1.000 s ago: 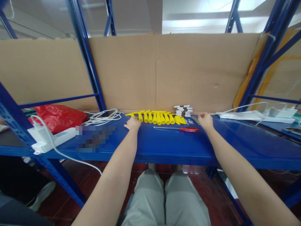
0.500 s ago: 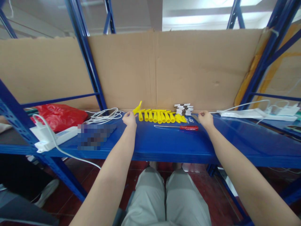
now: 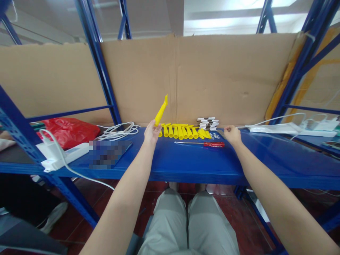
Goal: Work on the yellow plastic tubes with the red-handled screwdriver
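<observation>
My left hand (image 3: 152, 133) grips the lower end of a yellow tapered piece (image 3: 160, 112), which points up and slightly right above the shelf. Several similar yellow pieces (image 3: 181, 132) lie in a row to its right, with smaller flat yellow ones (image 3: 204, 134) at the row's end. Behind these is a stack of white and dark pieces (image 3: 208, 123). A red-handled screwdriver (image 3: 214, 144) lies in front, its shaft to the left. My right hand (image 3: 231, 134) rests at the right, fingers closed around a thin item too small to name.
On the blue shelf (image 3: 186, 161), coiled white cable (image 3: 119, 131), a red bag (image 3: 71, 131), a white power strip (image 3: 67, 156) and a pixelated flat object (image 3: 110, 154) sit left. Another white strip (image 3: 289, 128) is at right. Cardboard (image 3: 225, 78) stands behind. A person's shoe (image 3: 54, 216) shows lower left.
My left hand has moved slightly up and right, and the yellow piece in it has swung up from low beside the row to stand higher. My right hand has stayed in place.
</observation>
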Demonstrator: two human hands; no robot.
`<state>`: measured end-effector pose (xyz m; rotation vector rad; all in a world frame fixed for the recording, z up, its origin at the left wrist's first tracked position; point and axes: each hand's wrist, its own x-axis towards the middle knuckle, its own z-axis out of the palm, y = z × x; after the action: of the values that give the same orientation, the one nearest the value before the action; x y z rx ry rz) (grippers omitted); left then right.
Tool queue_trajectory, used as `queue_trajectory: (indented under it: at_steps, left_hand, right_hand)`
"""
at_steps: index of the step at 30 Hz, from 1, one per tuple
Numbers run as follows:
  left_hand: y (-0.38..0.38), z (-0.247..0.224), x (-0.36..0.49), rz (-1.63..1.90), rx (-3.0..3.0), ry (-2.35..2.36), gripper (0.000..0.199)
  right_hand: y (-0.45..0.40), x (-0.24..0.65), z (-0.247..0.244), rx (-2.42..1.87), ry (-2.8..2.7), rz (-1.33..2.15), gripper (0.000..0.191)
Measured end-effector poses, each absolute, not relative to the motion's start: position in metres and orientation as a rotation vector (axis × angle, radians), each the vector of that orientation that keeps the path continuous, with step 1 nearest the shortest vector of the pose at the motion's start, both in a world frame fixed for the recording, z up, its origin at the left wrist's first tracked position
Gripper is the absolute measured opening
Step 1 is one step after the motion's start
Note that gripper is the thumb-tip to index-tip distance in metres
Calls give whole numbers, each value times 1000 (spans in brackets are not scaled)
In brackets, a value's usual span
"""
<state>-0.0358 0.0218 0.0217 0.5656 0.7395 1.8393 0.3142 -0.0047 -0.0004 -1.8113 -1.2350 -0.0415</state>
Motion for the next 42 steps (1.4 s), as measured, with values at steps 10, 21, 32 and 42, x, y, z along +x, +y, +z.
queue_trajectory:
  at_steps: [10,21,32,42]
  left_hand:
    - [10,29,-27,1579,616,589,20]
    - [2,27,-12,1480,961,653,29]
    - [9,22,-4,1570,1141,924,31]
    - [6,18,-2,1594,1297,918,26]
  right_hand:
    - [-5,313,-1,-1819,-1240,-34,12]
    - [-8,312,2,-1857,-1251,-16,17]
    - [-8,310,2,-1894,-1254,-34,20]
    - [-10,310,3,-1931,-1283,-28,23]
